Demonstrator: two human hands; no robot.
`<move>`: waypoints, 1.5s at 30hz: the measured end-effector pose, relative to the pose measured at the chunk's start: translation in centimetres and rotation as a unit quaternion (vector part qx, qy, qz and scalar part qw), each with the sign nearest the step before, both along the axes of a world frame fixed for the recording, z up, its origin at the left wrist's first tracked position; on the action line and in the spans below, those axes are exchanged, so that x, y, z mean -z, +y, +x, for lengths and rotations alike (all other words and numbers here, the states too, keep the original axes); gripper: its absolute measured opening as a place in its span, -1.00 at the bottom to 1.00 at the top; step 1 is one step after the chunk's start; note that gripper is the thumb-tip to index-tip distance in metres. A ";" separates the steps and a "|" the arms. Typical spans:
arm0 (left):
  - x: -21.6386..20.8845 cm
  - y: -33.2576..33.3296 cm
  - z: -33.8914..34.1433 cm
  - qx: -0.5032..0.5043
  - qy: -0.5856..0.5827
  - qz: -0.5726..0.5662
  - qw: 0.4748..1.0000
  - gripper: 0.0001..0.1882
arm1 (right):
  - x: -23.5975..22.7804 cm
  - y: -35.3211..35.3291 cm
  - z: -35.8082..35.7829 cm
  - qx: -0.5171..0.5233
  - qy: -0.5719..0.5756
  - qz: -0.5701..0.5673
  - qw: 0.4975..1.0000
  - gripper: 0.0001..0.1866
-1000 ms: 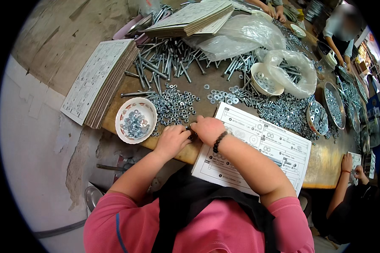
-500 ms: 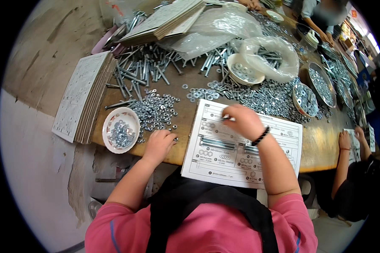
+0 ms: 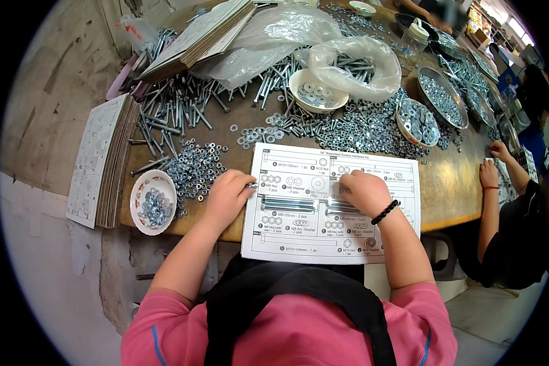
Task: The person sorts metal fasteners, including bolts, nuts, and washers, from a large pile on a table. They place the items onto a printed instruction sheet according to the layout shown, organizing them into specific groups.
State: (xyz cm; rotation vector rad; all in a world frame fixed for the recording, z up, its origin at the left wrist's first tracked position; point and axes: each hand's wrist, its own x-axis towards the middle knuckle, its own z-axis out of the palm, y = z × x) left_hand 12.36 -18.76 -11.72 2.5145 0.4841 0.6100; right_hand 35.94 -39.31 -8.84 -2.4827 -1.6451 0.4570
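A white printed parts card [image 3: 299, 238] lies on the wooden table's front edge, with bolts and nuts laid on its outlines. My left hand [image 3: 227, 196] rests at the card's left edge, fingers curled at the end of a long bolt [image 3: 287, 203] lying across the card. My right hand [image 3: 363, 190], with a black bead bracelet on the wrist, presses down on the card's right half over small bolts. A heap of loose nuts [image 3: 195, 168] lies just left of my left hand.
A small bowl of nuts [image 3: 153, 202] and a stack of cards [image 3: 97, 161] sit at left. Long bolts [image 3: 177, 110], a white bowl of washers [image 3: 316, 91], plastic bags [image 3: 354, 58] and metal pans [image 3: 442, 97] lie behind. Another person's hands [image 3: 488, 171] work at right.
My right hand moved from the nut heap onto the card's right half. My left hand shifted right to the card's left edge. The view has swung toward the card.
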 end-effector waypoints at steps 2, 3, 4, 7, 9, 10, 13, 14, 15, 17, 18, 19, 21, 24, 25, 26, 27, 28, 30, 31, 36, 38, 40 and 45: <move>-0.4 0.1 1.6 0.041 0.004 -0.004 0.999 -0.80 | -0.3 -0.3 -0.2 0.017 -0.001 0.013 1.000 -0.81; -0.5 0.3 2.3 0.057 0.029 0.016 0.998 -0.80 | -0.5 -0.6 -0.4 0.025 -0.002 0.019 0.999 -0.80; -0.3 0.6 3.0 0.081 0.040 0.032 0.995 -0.80 | -0.9 -0.9 -0.5 0.041 0.010 0.040 0.998 -0.79; 0.2 1.3 4.7 0.140 0.097 0.071 0.983 -0.81 | -1.6 -1.9 -1.1 0.077 0.027 0.090 0.993 -0.77; 0.0 1.4 5.1 0.159 0.099 0.082 0.979 -0.79 | -1.6 -2.7 -1.3 0.071 0.030 0.111 0.991 -0.78; -0.1 1.5 5.1 0.169 0.102 0.087 0.977 -0.79 | -1.5 -2.9 -1.3 0.067 0.032 0.121 0.990 -0.79; 0.0 2.2 4.9 0.154 0.107 0.053 0.981 -0.77 | -1.6 -3.3 -1.6 0.068 0.051 0.132 0.988 -0.80; 0.0 2.3 4.8 0.152 0.109 0.040 0.982 -0.77 | -1.5 -3.4 -1.7 0.068 0.057 0.136 0.987 -0.80; 0.0 2.4 4.6 0.149 0.111 0.026 0.982 -0.77 | -1.4 -3.4 -1.7 0.060 0.059 0.140 0.987 -0.80; 0.1 2.5 4.3 0.146 0.105 0.018 0.983 -0.77 | -1.6 -3.1 -2.0 0.058 0.065 0.136 0.987 -0.80; 0.3 2.5 4.3 0.147 0.097 0.024 0.984 -0.77 | -1.7 -3.0 -2.1 0.057 0.069 0.134 0.987 -0.80; 0.4 2.5 4.3 0.148 0.087 0.029 0.985 -0.77 | -1.7 -2.9 -2.3 0.052 0.074 0.138 0.986 -0.80; 0.3 2.5 4.2 0.146 0.095 0.026 0.984 -0.75 | -1.7 -2.7 -2.7 0.044 0.086 0.146 0.985 -0.80; -0.1 2.1 4.2 0.135 0.089 0.037 0.986 -0.74 | -1.4 -2.6 -3.1 0.021 0.094 0.157 0.983 -0.80; -0.2 1.9 4.2 0.129 0.084 0.043 0.987 -0.73 | -1.4 -2.6 -3.2 0.019 0.095 0.150 0.984 -0.81; -0.5 1.7 4.3 0.141 0.083 0.062 0.985 -0.73 | -1.4 -2.5 -3.3 0.017 0.096 0.143 0.985 -0.81; -0.7 1.5 4.4 0.153 0.083 0.082 0.981 -0.72 | -1.3 -2.5 -3.4 0.015 0.098 0.136 0.986 -0.81; -0.9 1.4 4.4 0.164 0.082 0.101 0.978 -0.71 | -1.3 -2.4 -3.5 0.011 0.094 0.139 0.986 -0.82; -0.5 1.4 4.3 0.176 0.093 0.110 0.974 -0.72 | -1.3 -2.2 -3.7 0.004 0.086 0.145 0.986 -0.82; -0.4 1.5 4.2 0.173 0.084 0.109 0.975 -0.72 | -1.4 -2.1 -3.8 0.004 0.088 0.140 0.986 -0.82; -0.3 3.9 3.0 0.052 0.011 0.075 0.996 -0.75 | -1.7 -1.4 -4.1 -0.002 0.096 0.135 0.986 -0.84; -1.0 5.3 1.8 -0.015 -0.015 0.048 0.999 -0.76 | -1.4 -0.8 -3.9 -0.011 0.100 0.146 0.984 -0.86; -1.6 6.4 -0.2 -0.074 -0.030 0.023 0.997 -0.75 | -1.1 0.4 -3.5 -0.024 0.089 0.162 0.982 -0.87; -3.0 7.6 -5.8 -0.180 -0.018 0.011 0.983 -0.72 | 1.0 6.9 -1.0 -0.051 0.037 0.218 0.974 -0.89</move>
